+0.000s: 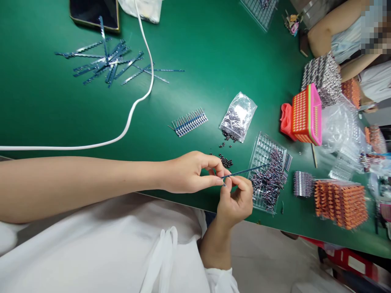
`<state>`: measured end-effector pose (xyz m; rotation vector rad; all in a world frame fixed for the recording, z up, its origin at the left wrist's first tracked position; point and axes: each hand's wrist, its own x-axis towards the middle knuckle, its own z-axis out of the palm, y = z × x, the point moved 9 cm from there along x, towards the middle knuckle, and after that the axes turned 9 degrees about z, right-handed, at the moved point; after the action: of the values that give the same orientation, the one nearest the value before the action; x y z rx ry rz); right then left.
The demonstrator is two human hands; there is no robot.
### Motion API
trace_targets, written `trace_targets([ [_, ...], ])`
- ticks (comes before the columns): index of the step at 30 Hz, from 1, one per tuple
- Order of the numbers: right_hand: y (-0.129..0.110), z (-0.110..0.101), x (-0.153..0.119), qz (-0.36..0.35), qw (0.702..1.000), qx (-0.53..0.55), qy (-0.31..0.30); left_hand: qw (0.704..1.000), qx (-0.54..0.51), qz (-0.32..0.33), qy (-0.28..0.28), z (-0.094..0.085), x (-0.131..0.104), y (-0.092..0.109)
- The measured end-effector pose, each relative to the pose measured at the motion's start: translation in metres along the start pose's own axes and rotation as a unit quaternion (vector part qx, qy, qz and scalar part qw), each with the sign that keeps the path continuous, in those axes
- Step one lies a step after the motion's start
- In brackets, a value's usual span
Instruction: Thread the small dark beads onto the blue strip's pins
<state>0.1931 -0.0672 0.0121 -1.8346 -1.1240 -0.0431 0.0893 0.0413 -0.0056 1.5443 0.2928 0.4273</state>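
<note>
Just above the table's near edge, my left hand (195, 173) pinches one end of a thin dark blue metal strip (246, 171) between thumb and fingertips. My right hand (236, 199) meets it there, thumb and forefinger closed at the same end of the strip. Something small and shiny shows by the right fingertips, too small to name. The strip's free end reaches over a clear plastic tray (255, 152) heaped with small pins with dark heads (270, 179). Loose dark beads (225, 161) lie just beyond my hands, near a clear bag of beads (238, 116).
A strip lined with pins (191, 122) lies left of the bag. Loose blue strips (106, 61) are scattered at the back left, crossed by a white cable (131, 114). Orange stacks (340, 203) and an orange-pink basket (307, 114) stand right, near another person (345, 28).
</note>
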Motion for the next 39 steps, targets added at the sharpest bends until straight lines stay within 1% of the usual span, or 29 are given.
trace_targets([
  [4,0.000,-0.002,0.000,-0.001,1.000,-0.004,0.008,1.000,-0.008,-0.013,0.006,-0.001,0.000,-0.001],
  [7,-0.004,-0.003,0.000,-0.024,1.000,-0.011,0.014,0.999,-0.034,-0.017,0.008,-0.001,0.001,-0.002],
  [9,-0.009,-0.003,0.000,-0.052,0.998,-0.025,0.019,0.997,-0.075,-0.023,0.016,0.000,0.001,-0.005],
  [12,-0.014,-0.003,-0.001,-0.079,0.995,-0.054,0.024,0.985,-0.162,-0.046,0.030,0.002,0.002,-0.014],
  [14,-0.014,-0.003,-0.001,-0.082,0.994,-0.064,0.024,0.976,-0.205,-0.062,0.031,0.004,0.002,-0.019],
  [18,-0.015,-0.004,-0.002,-0.086,0.993,-0.071,0.033,0.963,-0.253,-0.082,0.034,0.004,0.003,-0.024],
  [25,-0.022,-0.006,-0.002,-0.105,0.990,-0.072,0.053,0.963,-0.245,-0.104,0.043,0.001,0.003,-0.025],
  [32,-0.024,-0.004,-0.004,-0.121,0.985,-0.106,0.060,0.963,-0.250,-0.088,0.046,0.001,0.002,-0.024],
  [35,-0.025,-0.006,-0.004,-0.130,0.984,-0.104,0.068,0.961,-0.260,-0.077,0.049,0.002,0.002,-0.023],
  [39,-0.025,-0.005,-0.004,-0.130,0.984,-0.102,0.067,0.967,-0.240,-0.074,0.051,0.001,0.001,-0.022],
])
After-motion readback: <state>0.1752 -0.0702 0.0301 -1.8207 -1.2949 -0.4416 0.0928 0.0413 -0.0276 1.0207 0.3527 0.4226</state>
